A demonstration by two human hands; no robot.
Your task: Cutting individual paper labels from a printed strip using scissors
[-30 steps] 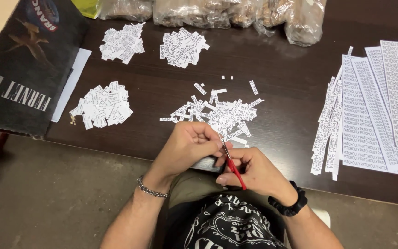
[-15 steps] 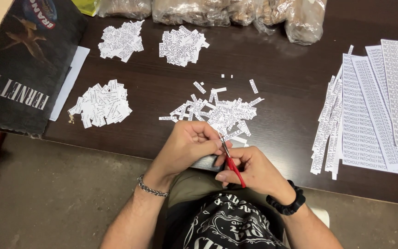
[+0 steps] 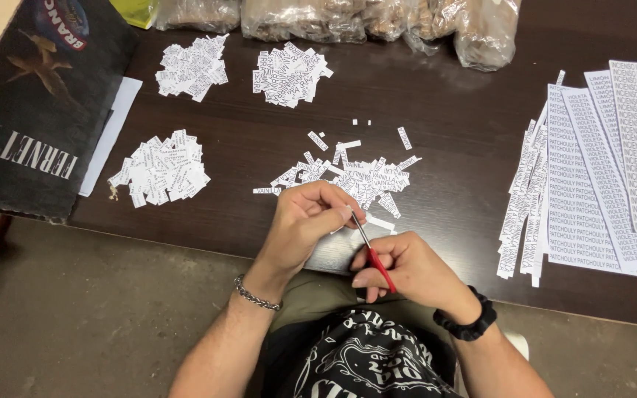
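My right hand (image 3: pixel 407 269) grips small red-handled scissors (image 3: pixel 372 249) at the near edge of the dark wooden table (image 3: pixel 451 133), blades pointing up toward my left hand (image 3: pixel 310 219). My left hand is closed around a thin strip of printed paper, mostly hidden by its fingers. Just beyond both hands lies a loose pile of small cut paper labels (image 3: pixel 359 175).
Three other piles of cut labels (image 3: pixel 162 167) (image 3: pixel 192 65) (image 3: pixel 287 72) lie left and far. Printed sheets and long strips (image 3: pixel 591 169) cover the right side. Clear bags of brownish material (image 3: pixel 377 18) line the far edge. A dark cardboard box (image 3: pixel 31 110) sits at left.
The hands have stayed in place at the table edge; the scissors shifted only slightly against the strip held in my left hand.
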